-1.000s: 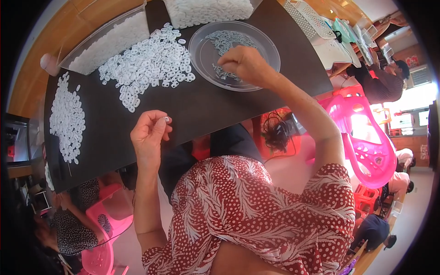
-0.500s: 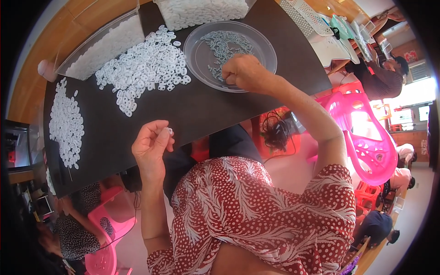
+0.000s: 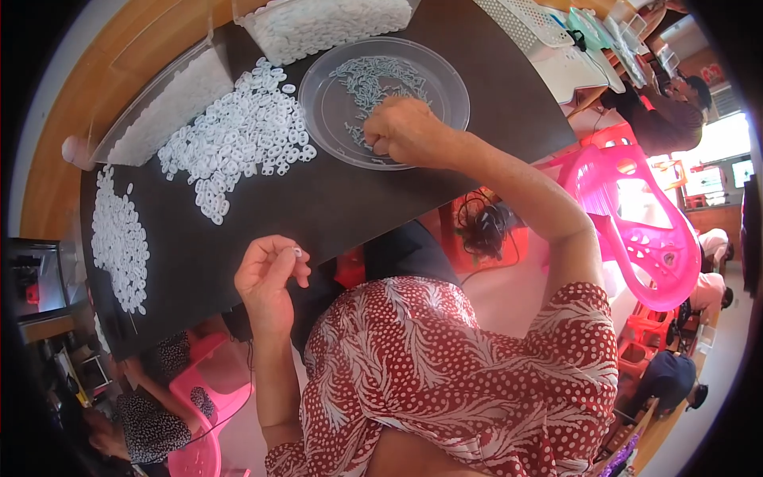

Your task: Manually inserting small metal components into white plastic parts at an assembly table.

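Observation:
My left hand [image 3: 270, 278] is raised by the table's near edge, thumb and fingertips pinching a small white plastic piece [image 3: 298, 252]. Over the near side of a round clear plastic dish [image 3: 318, 119], the fingers of my right hand [image 3: 409, 131] are curled and pressed together. Whatever they may hold is hidden. Small grey screw-like pins [image 3: 381, 75] lie scattered in the dish beside and beyond those fingers. To the dish's left spreads a large loose pile of white oval plastic pieces with holes [image 3: 238, 131].
A second pile of white pieces [image 3: 119, 246] lies at the left of the dark table [image 3: 318, 207]. Two clear bins of white pieces [image 3: 171, 103] [image 3: 326, 28] stand along the far side. A pink chair [image 3: 648, 238] is at the right. Other people sit around the room.
The whole view has shifted slightly, so the table's contents sit a little lower and the dish further left. Both hands keep nearly the same poses, my right still at the dish.

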A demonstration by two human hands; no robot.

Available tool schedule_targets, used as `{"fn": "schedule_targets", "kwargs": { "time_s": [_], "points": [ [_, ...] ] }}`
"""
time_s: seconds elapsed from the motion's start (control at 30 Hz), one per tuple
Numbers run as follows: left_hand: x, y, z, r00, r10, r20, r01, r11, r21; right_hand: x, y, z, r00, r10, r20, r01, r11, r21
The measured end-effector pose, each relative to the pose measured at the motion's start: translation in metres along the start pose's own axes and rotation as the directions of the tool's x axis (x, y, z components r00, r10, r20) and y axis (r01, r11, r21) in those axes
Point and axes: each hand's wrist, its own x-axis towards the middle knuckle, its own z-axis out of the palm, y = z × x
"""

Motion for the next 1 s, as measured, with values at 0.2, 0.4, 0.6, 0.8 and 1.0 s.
{"fn": "schedule_targets", "kwargs": {
  "time_s": [0.2,0.4,0.6,0.8,1.0],
  "points": [
    [0.004,-0.007,0.006,0.998,-0.041,0.044,0.04,0.999,0.027,0.003,0.0,0.013,0.993,-0.079,-0.083,0.08,0.997,0.007],
    [0.005,-0.01,0.004,0.998,-0.046,0.044,0.045,0.999,0.024,0.01,-0.002,0.002,0.996,-0.087,-0.035,0.088,0.996,0.008],
    [0.007,-0.014,0.005,0.998,-0.03,0.053,0.029,0.999,0.027,0.01,-0.007,-0.008,0.967,0.002,0.254,-0.017,0.998,0.057],
    [0.006,-0.014,0.003,0.998,-0.028,0.056,0.027,1.0,0.008,0.012,-0.003,0.002,0.955,-0.07,0.288,0.094,0.993,-0.07],
    [0.006,-0.013,0.005,0.998,-0.02,0.051,0.021,1.0,-0.003,0.009,0.003,-0.003,0.995,-0.081,0.057,0.076,0.994,0.082]
  ]
}}
